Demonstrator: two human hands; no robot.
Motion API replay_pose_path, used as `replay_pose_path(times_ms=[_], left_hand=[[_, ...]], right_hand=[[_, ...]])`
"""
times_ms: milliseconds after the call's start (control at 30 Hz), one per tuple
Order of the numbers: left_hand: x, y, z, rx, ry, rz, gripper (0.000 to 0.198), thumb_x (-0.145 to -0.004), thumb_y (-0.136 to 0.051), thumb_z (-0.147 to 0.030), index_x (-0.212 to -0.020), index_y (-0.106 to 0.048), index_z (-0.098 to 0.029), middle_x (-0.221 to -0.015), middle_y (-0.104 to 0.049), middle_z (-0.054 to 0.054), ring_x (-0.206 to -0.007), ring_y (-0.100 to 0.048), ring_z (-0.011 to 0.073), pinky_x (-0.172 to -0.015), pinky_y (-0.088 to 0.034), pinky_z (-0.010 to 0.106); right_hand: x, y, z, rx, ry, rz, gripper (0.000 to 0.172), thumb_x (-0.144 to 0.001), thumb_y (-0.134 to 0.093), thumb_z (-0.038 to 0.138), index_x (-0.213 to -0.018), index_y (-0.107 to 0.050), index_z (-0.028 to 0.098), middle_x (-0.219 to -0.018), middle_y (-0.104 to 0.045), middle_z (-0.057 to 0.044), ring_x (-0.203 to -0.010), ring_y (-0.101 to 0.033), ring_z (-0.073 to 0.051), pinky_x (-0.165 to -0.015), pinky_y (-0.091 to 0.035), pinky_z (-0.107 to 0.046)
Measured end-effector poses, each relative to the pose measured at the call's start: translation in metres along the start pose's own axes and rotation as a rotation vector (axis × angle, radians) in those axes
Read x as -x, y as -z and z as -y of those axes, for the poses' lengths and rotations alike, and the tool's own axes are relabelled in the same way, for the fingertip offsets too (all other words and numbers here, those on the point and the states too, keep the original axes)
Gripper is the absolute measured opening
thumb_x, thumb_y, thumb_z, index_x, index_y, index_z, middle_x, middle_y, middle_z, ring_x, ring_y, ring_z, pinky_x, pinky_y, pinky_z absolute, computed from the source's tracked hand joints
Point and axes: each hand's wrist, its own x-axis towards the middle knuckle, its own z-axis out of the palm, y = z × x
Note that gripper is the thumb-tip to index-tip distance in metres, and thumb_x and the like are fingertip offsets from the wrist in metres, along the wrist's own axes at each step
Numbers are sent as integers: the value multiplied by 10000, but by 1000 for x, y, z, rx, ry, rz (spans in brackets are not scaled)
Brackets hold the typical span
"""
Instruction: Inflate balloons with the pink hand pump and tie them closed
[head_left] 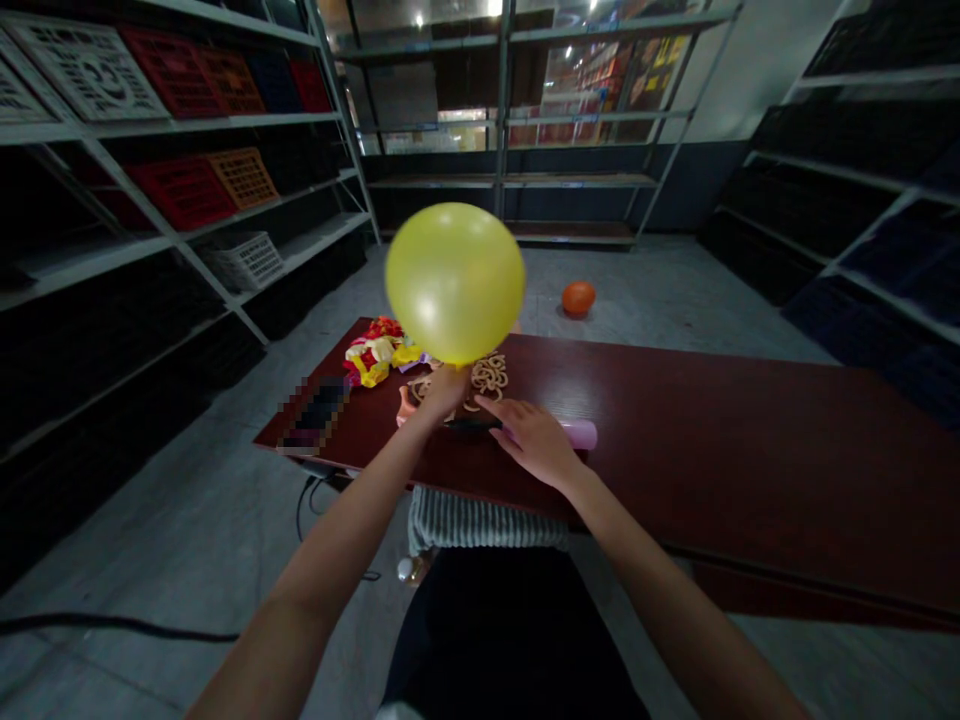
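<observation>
My left hand (442, 392) pinches the neck of an inflated yellow balloon (454, 283), which rises above it and looks slightly blurred. My right hand (531, 442) lies over a pink cylindrical balloon pump (581, 434), with a black nozzle (472, 424) reaching toward my left hand. Both hands are over a dark red table (712, 440). Just beyond them lies a tan heap of twisted rings (489, 378), perhaps uninflated balloons. A red and yellow bundle of balloons (375, 355) lies at the table's far left.
A pixelated dark object (315, 412) lies at the table's left edge. An orange balloon (578, 297) sits on the grey floor beyond the table. Metal shelves (187, 190) holding plastic crates line both sides. A black cable (112, 625) runs along the floor.
</observation>
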Motion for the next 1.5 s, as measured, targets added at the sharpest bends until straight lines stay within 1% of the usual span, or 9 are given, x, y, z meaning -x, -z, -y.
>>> replay_pose_path(times_ms=[133, 267, 400, 667, 867, 1033, 1367, 1433, 1500], left_hand=[[13, -35, -8, -551, -52, 181, 115, -893, -605, -168, -836, -704, -148, -835, -703, 120, -861, -683, 242, -778, -525, 318], [27, -52, -24, -1062, -216, 350, 262, -945, -498, -124, -1065, -730, -106, -1029, -716, 217, -968, -710, 313, -804, -549, 388], [34, -45, -35, -1183, -327, 374, 332, -975, -435, -132, -1110, -727, -50, -887, -723, 230, -865, -729, 362, -721, -567, 443], [37, -21, -36, -1249, -428, 430, 321, -960, -459, -116, -907, -775, -91, -834, -717, 232, -808, -711, 355, -676, -523, 423], [34, -20, -26, -1086, -565, 423, 322, -989, -451, -207, -900, -752, -138, -851, -716, 195, -779, -686, 318, -674, -473, 397], [34, -9, -23, -731, -449, 426, 259, -942, -602, -432, -950, -689, -188, -857, -708, 95, -767, -652, 241, -676, -433, 315], [20, -2, -14, -51, -196, 427, 267, -947, -562, -419, -887, -686, -190, -720, -640, 3, -580, -550, 131, -563, -400, 222], [13, 5, -10, 15, -145, 353, 272, -935, -569, -412, -885, -708, -184, -690, -626, 4, -538, -523, 123, -519, -378, 213], [5, 18, -2, 48, -107, 178, 286, -937, -557, -408, -862, -710, -178, -635, -599, -3, -496, -491, 120, -485, -351, 211]], right_hand=[[-4, -3, -7, -52, -60, -22, 660, -973, -402, 168, -1590, -253, 349, -1439, -580, -70, -1203, -625, -254, -1005, -502, -437], [-4, 3, -18, -69, -139, -85, 698, -936, -444, 155, -1580, -283, 366, -1523, -509, -30, -1333, -540, -280, -1069, -472, -472], [-4, 9, -28, -91, -239, -27, 622, -978, -418, 217, -1567, -310, 387, -1371, -648, -24, -1184, -650, -267, -939, -548, -424], [-1, 9, -35, -92, -191, -17, 373, -1018, -420, 362, -1340, -606, 328, -1244, -717, -37, -1096, -680, -253, -889, -537, -380], [-4, 0, -38, -143, -315, -23, 327, -1029, -385, 387, -1107, -695, 315, -1026, -772, -24, -903, -718, -239, -748, -514, -327], [-12, -1, -44, -311, -320, -70, 320, -1016, -381, 353, -1076, -691, 296, -996, -767, -12, -933, -710, -224, -808, -513, -327], [-35, 8, -57, -496, -245, -138, 289, -982, -446, 386, -1048, -688, 243, -939, -768, -42, -915, -719, -214, -836, -518, -325], [-45, 11, -68, -509, -261, -150, 276, -967, -468, 400, -1036, -685, 242, -909, -765, -39, -898, -725, -211, -836, -526, -334], [-55, 13, -81, -559, -290, -190, 286, -957, -476, 429, -1025, -677, 237, -931, -756, -44, -859, -734, -202, -811, -543, -339]])
